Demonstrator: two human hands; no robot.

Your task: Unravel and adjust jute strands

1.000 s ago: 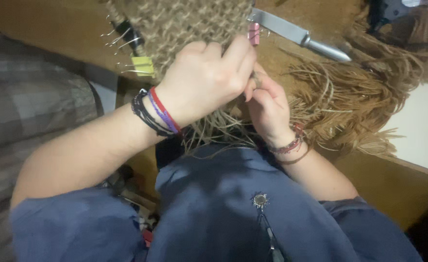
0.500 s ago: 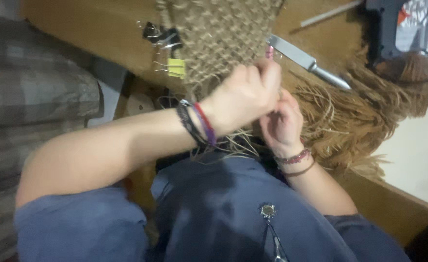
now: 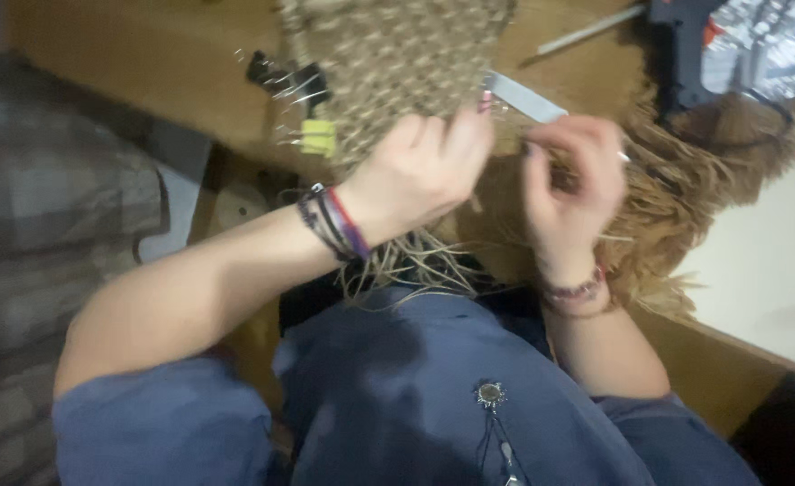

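Loose pale straw strands (image 3: 415, 270) hung nearest, below tan woven straw mat (image 3: 397, 63) on table (image 3: 145, 72). Left hand (image 3: 420, 171) clenched on mat's near edge; right hand (image 3: 569, 180) pinched thin strand beside it. Mat judged light, pliant, fray-prone; best held at woven edge. Grey blade (image 3: 528, 97) just beyond.

Counting around the woven mat (image 3: 397, 63): two hands working at its lower edge, one knife lying right of it, two clips sitting at its left edge.

Both forearms reach forward; left hand (image 3: 420, 171) curls fingers down, right hand (image 3: 573, 175) pinches, wrist bent.
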